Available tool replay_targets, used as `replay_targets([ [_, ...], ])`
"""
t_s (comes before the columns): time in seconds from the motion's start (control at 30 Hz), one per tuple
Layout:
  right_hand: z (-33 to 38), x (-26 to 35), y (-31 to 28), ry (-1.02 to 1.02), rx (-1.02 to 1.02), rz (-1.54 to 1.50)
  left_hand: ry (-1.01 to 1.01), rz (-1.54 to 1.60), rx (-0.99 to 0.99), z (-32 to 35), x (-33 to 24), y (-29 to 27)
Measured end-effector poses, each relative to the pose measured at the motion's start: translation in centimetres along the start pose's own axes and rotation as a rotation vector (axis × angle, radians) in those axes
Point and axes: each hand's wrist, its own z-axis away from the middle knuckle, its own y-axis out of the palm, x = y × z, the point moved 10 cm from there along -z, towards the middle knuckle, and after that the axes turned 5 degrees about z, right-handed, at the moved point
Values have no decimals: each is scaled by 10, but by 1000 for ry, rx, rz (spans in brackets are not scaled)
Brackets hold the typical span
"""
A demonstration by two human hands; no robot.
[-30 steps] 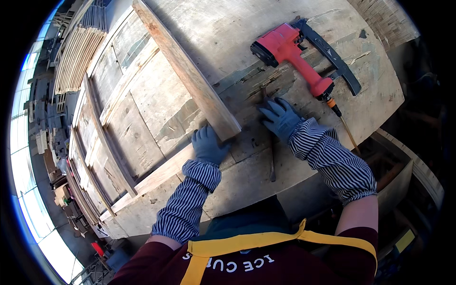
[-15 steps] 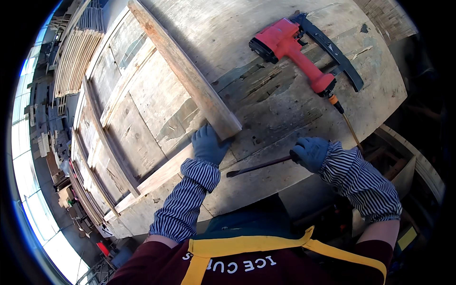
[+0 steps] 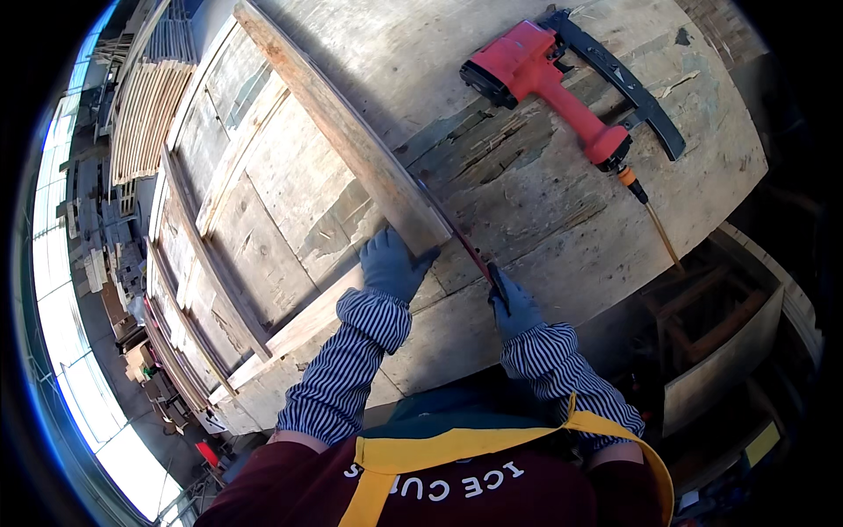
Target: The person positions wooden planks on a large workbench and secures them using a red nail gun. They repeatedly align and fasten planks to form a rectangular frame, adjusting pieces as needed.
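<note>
A long wooden board (image 3: 338,132) lies slantwise across a worn plywood surface, its near end close to me. My left hand (image 3: 392,268), in a blue-grey glove, grips that near end, fingers at its left side and thumb below the end. My right hand (image 3: 516,309), gloved alike, is closed around the black handle of a long flat-tip screwdriver (image 3: 471,250). The screwdriver's shaft runs along the board's right edge, and its tip is hidden or too small to make out there. Beyond my right hand rests a red and black nail gun (image 3: 566,101) on its side.
An air hose (image 3: 663,235) runs from the nail gun off the near right edge. Joined wooden strips (image 3: 211,263) form a frame on the left. Stacked slats (image 3: 154,119) stand at the far left. A wooden box-like structure (image 3: 724,351) is below the right edge.
My right hand has moved left with the screwdriver and turned it from pointing left to pointing away, along the board's right edge. My left hand stays at the board's end.
</note>
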Motion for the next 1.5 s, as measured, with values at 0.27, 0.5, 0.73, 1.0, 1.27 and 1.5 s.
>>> replay_targets([
  [0.27, -2, 9, 4, -14, -2, -67, -23, -16, 7, -4, 2, 6],
  [0.5, -4, 4, 6, -20, -14, -121, -17, -40, -36, -2, 2, 5],
  [0.73, -6, 1, 7, 2, -24, -135, 2, -46, -94, -2, 4, 8],
  [1.0, -6, 1, 4, 54, 11, -227, 23, -74, -170, 1, 1, 5],
  [1.27, -6, -15, 20, 84, 3, -259, -19, -31, -90, 0, 0, 7],
  [1.5, -2, -2, 23, 144, 56, -287, -50, -8, -50, -1, 7, 12],
])
